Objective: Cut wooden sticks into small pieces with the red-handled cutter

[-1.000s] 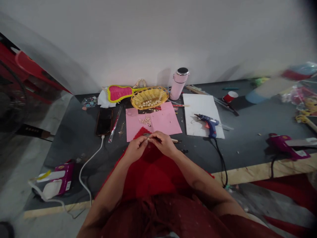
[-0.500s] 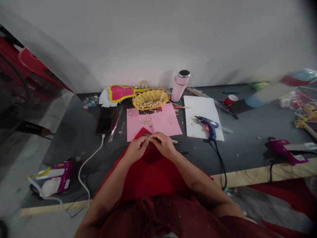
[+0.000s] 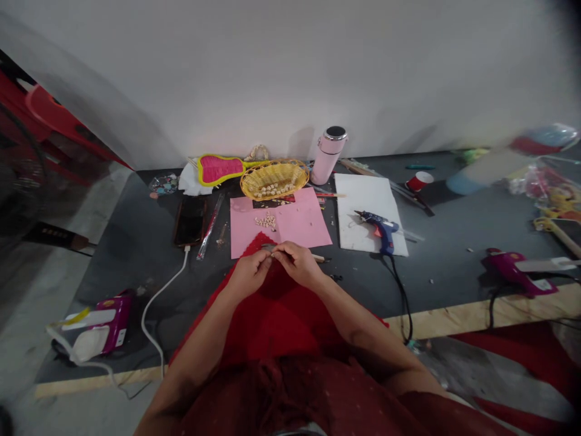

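My left hand [image 3: 249,270] and my right hand [image 3: 297,263] meet fingertip to fingertip above a red cloth [image 3: 281,315] that drapes over the table edge. Both are closed in a pinch around something tiny and pale, too small to name. Just beyond them is a pink sheet of paper [image 3: 304,221] with a small heap of pale beads or shells [image 3: 267,221] on it. Behind the sheet stands a yellow woven basket [image 3: 254,180] holding more such pieces. A thin tool with a pale handle [image 3: 320,258] lies partly hidden beside my right hand.
On the right, a blue glue gun [image 3: 384,230] rests on a white board [image 3: 347,236]. A pink bottle [image 3: 327,160] stands near the wall. To the left lie a phone [image 3: 189,221] with a white cable and a purple device [image 3: 115,321]. Another purple device [image 3: 517,272] sits far right.
The view has shifted very slightly. Both hands stay pinched together in nearly the same place above the red cloth.
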`<state>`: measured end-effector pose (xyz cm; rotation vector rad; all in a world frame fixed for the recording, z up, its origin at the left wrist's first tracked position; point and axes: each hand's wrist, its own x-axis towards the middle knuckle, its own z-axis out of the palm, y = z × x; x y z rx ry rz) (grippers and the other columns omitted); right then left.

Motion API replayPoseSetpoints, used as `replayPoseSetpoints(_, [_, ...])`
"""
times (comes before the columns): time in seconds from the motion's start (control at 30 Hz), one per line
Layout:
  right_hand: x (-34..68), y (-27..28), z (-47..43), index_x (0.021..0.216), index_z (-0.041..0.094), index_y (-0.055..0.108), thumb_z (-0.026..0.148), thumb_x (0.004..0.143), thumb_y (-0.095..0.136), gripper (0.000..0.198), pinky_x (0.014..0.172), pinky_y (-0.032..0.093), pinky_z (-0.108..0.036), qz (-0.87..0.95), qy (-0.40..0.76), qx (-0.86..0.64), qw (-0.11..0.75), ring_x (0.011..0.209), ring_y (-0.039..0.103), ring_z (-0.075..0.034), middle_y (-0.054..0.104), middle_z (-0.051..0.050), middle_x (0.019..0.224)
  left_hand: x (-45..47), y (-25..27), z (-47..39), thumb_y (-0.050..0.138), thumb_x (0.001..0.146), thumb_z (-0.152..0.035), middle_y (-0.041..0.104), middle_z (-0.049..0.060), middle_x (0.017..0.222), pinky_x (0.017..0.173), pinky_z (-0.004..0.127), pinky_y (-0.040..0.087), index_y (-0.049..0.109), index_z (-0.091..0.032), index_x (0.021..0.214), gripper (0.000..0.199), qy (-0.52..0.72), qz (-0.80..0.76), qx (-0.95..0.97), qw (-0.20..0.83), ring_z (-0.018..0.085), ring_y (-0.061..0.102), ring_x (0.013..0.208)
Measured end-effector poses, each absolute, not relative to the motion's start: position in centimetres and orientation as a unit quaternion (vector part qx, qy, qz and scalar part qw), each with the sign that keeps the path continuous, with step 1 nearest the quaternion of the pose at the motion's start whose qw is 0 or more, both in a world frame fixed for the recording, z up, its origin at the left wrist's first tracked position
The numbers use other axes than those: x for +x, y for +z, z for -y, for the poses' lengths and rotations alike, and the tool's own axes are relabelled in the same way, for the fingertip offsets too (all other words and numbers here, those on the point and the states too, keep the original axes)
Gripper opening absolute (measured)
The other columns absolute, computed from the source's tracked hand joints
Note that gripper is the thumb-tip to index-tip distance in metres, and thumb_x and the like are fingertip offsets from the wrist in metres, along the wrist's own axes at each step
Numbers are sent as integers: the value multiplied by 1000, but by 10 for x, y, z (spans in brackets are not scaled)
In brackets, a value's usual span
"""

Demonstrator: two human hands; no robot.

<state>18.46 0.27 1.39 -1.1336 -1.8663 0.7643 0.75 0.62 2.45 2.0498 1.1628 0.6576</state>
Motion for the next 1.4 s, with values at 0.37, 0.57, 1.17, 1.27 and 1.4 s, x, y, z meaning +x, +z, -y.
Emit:
replayPoseSetpoints(0.37, [182, 17, -2, 87, 20, 58, 24, 91, 48, 12, 70, 45, -26, 716, 293, -488, 404, 74, 59, -14, 64, -3, 81, 10, 25, -4, 48, 91, -31, 71, 3, 93, 69, 24, 47, 61, -20, 105, 22, 293, -490, 744, 346, 15, 65, 78])
replayPoseSetpoints(0.57, [181, 20, -1, 83, 20, 58, 26, 90, 49, 13, 67, 44, -25, 706, 307, -493, 406, 70, 57, -14, 63, -2, 77, 10, 25, -2, 51, 89, -32, 72, 1, 81, 62, 23, 45, 64, -20, 97, 19, 296, -515, 742, 311, 13, 64, 66])
replayPoseSetpoints(1.17, [182, 18, -3, 87, 21, 58, 26, 91, 48, 12, 72, 46, -27, 706, 298, -490, 416, 75, 59, -15, 64, -3, 82, 12, 17, -4, 54, 88, -34, 72, 3, 96, 80, 28, 51, 69, -22, 99, 22, 353, -505, 719, 321, 16, 66, 85])
replayPoseSetpoints(1.27, [182, 15, -4, 88, 21, 58, 26, 91, 47, 13, 72, 47, -27, 710, 295, -492, 408, 76, 60, -15, 65, -4, 84, 15, 12, -4, 53, 89, -34, 72, 3, 98, 84, 30, 51, 69, -22, 99, 23, 363, -503, 710, 334, 17, 66, 89])
replayPoseSetpoints(1.4, [182, 15, -5, 89, 21, 58, 26, 91, 46, 13, 71, 46, -28, 714, 289, -498, 398, 74, 59, -16, 64, -4, 83, 17, 5, -4, 53, 88, -33, 72, 3, 97, 84, 30, 51, 68, -21, 98, 22, 381, -497, 696, 351, 16, 67, 88])
